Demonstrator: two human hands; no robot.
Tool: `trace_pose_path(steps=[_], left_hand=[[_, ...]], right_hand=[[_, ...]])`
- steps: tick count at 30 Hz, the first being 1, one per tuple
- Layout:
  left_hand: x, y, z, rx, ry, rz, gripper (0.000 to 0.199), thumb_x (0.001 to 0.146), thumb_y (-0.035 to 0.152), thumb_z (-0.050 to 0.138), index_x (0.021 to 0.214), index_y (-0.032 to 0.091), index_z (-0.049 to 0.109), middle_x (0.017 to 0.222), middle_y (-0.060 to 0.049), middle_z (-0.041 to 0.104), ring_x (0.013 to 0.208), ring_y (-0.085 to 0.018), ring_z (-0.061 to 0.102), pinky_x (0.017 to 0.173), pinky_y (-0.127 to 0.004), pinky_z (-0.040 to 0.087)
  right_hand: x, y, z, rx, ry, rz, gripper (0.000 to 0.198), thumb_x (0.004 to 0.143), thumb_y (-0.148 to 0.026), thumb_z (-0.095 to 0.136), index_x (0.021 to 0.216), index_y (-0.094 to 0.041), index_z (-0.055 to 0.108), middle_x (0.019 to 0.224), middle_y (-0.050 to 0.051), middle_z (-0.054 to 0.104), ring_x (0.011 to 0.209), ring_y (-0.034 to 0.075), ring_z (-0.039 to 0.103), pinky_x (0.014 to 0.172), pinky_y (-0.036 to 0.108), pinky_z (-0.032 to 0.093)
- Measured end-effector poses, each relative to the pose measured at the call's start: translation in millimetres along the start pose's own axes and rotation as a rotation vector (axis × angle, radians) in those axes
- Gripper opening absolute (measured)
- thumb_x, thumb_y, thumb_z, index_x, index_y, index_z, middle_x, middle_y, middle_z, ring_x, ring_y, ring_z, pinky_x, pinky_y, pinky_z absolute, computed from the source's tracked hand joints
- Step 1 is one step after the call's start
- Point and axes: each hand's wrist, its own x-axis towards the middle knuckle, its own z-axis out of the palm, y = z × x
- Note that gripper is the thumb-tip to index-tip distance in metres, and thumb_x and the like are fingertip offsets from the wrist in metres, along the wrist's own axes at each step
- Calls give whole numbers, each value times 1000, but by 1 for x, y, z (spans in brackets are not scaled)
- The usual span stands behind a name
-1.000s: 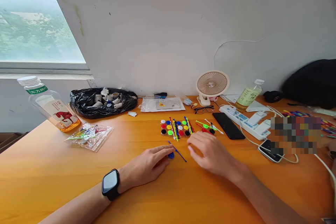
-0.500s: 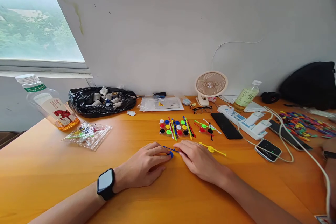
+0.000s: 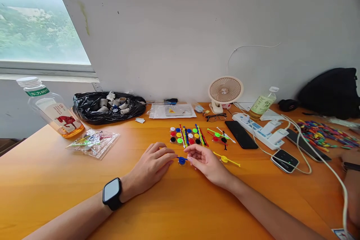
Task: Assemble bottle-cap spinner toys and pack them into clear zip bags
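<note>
A blue arrow spinner (image 3: 182,161), an arrow lying across a round blue base, is on the table between my hands. My left hand (image 3: 153,165), wearing a black watch (image 3: 112,192), has its fingers closed at the arrow's left end. The thumb and fingertips of my right hand (image 3: 206,165) pinch together at the right end. Just beyond my right hand lies a yellow arrow spinner (image 3: 224,159). Farther back, round coloured bases (image 3: 179,135) stand in rows beside loose plastic arrows (image 3: 185,135). More arrow spinners (image 3: 218,135) with green, red and black centres sit to their right.
A clear bag of parts (image 3: 94,142) and a tilted-looking drink bottle (image 3: 60,114) are at left. Behind are a black plastic bag (image 3: 84,110) and a fan (image 3: 225,90). A phone (image 3: 241,134), power strip (image 3: 258,132) with cables, and pile of coloured pieces (image 3: 317,131) occupy the right.
My hands have drawn slightly apart, uncovering the blue base. The blue arrow now lies across the base; before, it was beyond it, at my right fingertips.
</note>
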Motion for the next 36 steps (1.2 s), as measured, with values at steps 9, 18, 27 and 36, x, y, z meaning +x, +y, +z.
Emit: trace_pose_path(steps=[9,18,27,36], left_hand=[[3,1,-4,-48,-123,20,33,110,19,42,134,25,64,110,-8,71,97,-21,61,87,-35,52],[4,2,-6,-71,-157,15,45,107,14,42,146,29,57,120,-10,66,105,-23,59,93,-38,54],[4,4,-4,-74,-164,7,42,105,16,49,143,29,60,122,-9,65,108,-23,58,96,-38,53],[6,5,-4,-61,-134,-10,41,104,18,51,142,29,60,117,-9,64,105,-24,58,94,-39,53]], right_hand=[[5,7,-4,-1,37,10,25,91,-37,70,109,-19,66,92,2,62,82,16,60,73,29,54],[2,10,-4,-144,96,-95,18,96,-33,63,106,-19,67,93,4,65,85,19,61,77,31,54],[5,11,-9,-164,105,-82,19,95,-35,63,105,-19,67,95,4,66,86,19,63,78,32,55],[3,8,5,-283,95,-160,13,100,-29,58,102,-20,68,94,4,70,83,19,64,76,31,53]])
